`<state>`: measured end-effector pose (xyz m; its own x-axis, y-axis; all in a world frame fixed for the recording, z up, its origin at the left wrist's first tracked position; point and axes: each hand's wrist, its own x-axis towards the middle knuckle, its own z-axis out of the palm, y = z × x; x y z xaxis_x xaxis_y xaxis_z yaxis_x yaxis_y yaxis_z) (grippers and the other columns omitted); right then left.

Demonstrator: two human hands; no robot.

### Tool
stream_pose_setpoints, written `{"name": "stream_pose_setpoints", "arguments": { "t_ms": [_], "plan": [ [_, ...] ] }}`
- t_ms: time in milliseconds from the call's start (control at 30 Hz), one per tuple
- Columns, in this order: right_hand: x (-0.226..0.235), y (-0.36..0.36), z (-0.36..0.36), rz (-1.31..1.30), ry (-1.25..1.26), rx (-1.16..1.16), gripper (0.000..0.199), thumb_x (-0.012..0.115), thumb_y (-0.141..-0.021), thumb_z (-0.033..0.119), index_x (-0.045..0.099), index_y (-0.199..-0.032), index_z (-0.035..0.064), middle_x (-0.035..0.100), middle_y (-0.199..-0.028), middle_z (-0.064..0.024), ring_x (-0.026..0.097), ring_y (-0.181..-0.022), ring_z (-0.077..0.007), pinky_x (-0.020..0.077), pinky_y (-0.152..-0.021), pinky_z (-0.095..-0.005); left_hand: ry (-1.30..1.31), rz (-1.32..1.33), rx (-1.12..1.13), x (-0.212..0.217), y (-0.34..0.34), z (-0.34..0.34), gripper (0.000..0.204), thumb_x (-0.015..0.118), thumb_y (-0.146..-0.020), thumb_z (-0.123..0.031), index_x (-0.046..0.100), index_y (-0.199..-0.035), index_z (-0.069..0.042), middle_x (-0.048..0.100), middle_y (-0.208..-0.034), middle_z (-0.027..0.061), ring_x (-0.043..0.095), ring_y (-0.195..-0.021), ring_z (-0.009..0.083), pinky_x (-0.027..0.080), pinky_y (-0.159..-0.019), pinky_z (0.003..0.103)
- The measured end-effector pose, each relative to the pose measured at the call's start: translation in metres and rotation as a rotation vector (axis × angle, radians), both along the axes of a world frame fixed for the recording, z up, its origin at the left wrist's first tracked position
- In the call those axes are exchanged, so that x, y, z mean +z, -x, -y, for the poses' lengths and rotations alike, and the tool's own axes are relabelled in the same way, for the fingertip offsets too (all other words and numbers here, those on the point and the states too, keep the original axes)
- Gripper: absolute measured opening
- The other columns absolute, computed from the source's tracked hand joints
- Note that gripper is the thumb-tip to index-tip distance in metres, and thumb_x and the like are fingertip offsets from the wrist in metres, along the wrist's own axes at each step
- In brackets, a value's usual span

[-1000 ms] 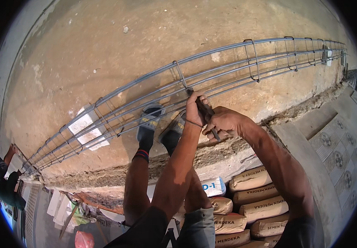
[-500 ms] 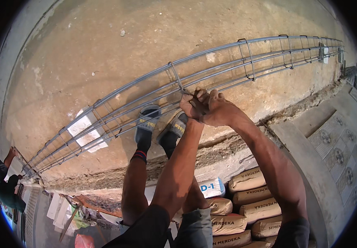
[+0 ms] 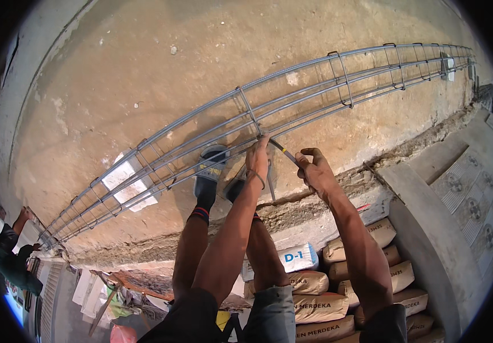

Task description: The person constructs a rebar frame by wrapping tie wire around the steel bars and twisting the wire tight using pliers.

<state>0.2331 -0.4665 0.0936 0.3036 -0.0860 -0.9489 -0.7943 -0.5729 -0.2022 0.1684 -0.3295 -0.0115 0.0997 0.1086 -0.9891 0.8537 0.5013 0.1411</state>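
A long cage of steel reinforcing bars [image 3: 292, 103] with square stirrups crosses the concrete ledge. My left hand [image 3: 259, 157] is closed at the near lower corner of one stirrup [image 3: 248, 108], fingertips against the bars; what it grips is hidden. My right hand [image 3: 315, 173] is closed around one dark handle of what look like pincers [image 3: 290, 156], marked with a yellow band. Their jaw end meets the bars beside my left fingertips. A second thin dark leg points down below my left hand. A dark loop hangs around my left wrist.
My feet in dark sandals [image 3: 211, 163] stand under the cage. White blocks [image 3: 129, 183] lie beneath its left part. Past the ledge's broken edge, brown paper sacks [image 3: 320, 308] are stacked lower down. Another person [image 3: 15, 257] reaches toward the cage's left end.
My hands have moved apart: the right swung right and down, drawing one pincer handle outward. The left stays by the stirrup corner, fingers now pointing up. The view shifted slightly.
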Motion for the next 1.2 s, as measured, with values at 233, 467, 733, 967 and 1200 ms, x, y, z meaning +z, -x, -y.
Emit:
{"name": "stream_pose_setpoints", "arguments": {
  "t_ms": [233, 467, 733, 967, 1200],
  "plan": [
    [0.009, 0.075, 0.093, 0.193, -0.029, 0.001, 0.043, 0.046, -0.102, 0.041, 0.063, -0.084, 0.0051, 0.042, -0.054, 0.0016, 0.039, -0.051, -0.0065, 0.0347, -0.05, -0.0261, -0.858, 0.41, -0.778, -0.026, -0.008, -0.027, 0.024, 0.071, -0.082, -0.029, 0.071, -0.095, -0.008, 0.068, -0.096, 0.0172, 0.065, -0.085, 0.0396, 0.052, -0.072, 0.046],
    [0.011, 0.168, 0.115, 0.203, 0.249, 0.071, 0.044, 0.05, -0.099, 0.04, 0.065, -0.089, 0.0004, 0.067, -0.081, -0.0192, 0.065, -0.077, -0.0288, 0.0489, -0.075, -0.0387, -0.993, 0.335, -1.018, -0.035, -0.023, -0.01, 0.031, 0.065, -0.086, -0.038, 0.072, -0.093, -0.008, 0.069, -0.091, 0.0186, 0.066, -0.085, 0.0381, 0.052, -0.074, 0.047],
    [0.03, 0.201, 0.107, 0.101, 0.134, -0.024, 0.043, 0.05, -0.099, 0.041, 0.064, -0.092, 0.0004, 0.065, -0.078, -0.019, 0.061, -0.069, -0.0248, 0.048, -0.067, -0.0382, -0.847, 0.056, -0.796, -0.04, -0.034, -0.02, 0.044, 0.074, -0.08, -0.042, 0.07, -0.081, 0.001, 0.068, -0.084, 0.0246, 0.066, -0.08, 0.0416, 0.051, -0.071, 0.048],
    [0.026, 0.206, 0.11, 0.203, 0.117, -0.194, 0.039, 0.052, -0.1, 0.038, 0.062, -0.085, 0.0037, 0.047, -0.062, -0.0016, 0.042, -0.057, -0.0115, 0.0365, -0.054, -0.0287, -0.78, 0.027, -0.657, -0.038, -0.022, -0.031, 0.054, 0.081, -0.073, -0.049, 0.068, -0.073, 0.003, 0.065, -0.063, 0.018, 0.067, -0.064, 0.031, 0.052, -0.056, 0.039],
    [0.072, 0.195, 0.098, 0.191, -0.07, -0.35, 0.034, 0.057, -0.099, 0.034, 0.055, -0.078, 0.0075, 0.038, -0.057, 0.0071, 0.034, -0.052, -0.0026, 0.0282, -0.047, -0.0227, -0.418, 0.196, -0.265, -0.019, -0.005, -0.033, 0.052, 0.071, -0.083, -0.053, 0.064, -0.076, -0.003, 0.064, -0.068, 0.0072, 0.063, -0.056, 0.0151, 0.048, -0.045, 0.027]
  ]
}}
